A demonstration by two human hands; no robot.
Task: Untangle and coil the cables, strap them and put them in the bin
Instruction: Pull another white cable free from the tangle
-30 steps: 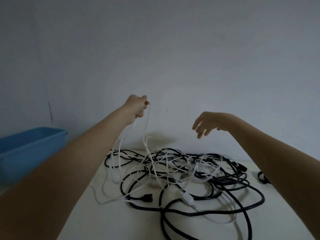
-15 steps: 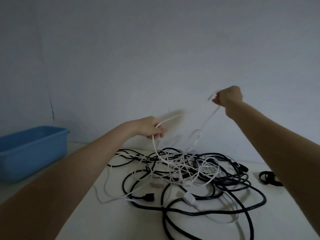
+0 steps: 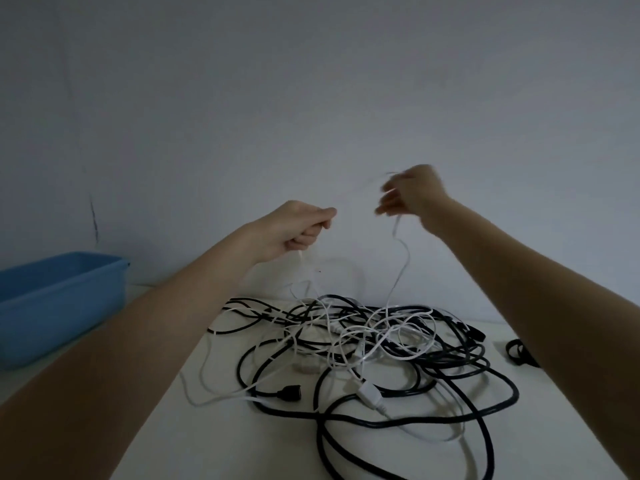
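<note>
A tangle of black cables (image 3: 398, 403) and a thin white cable (image 3: 363, 334) lay heaped on the white table (image 3: 225, 445), nearest the viewer. Above the far side of the heap, the left hand (image 3: 301, 230) was fisted around a strand of the white cable. To its right, the blurred right hand (image 3: 412, 192) pinched the same cable, fingers partly curled. At far left sat the blue bin (image 3: 59, 299), contents unseen. Nothing looked coiled or strapped; untangling had barely begun.

Black and white cables (image 3: 363, 344) lie tangled mid-tabletop (image 3: 214, 445); a thin white cable (image 3: 401, 271) rises up; blue bin (image 3: 59, 303) at the left edge.
</note>
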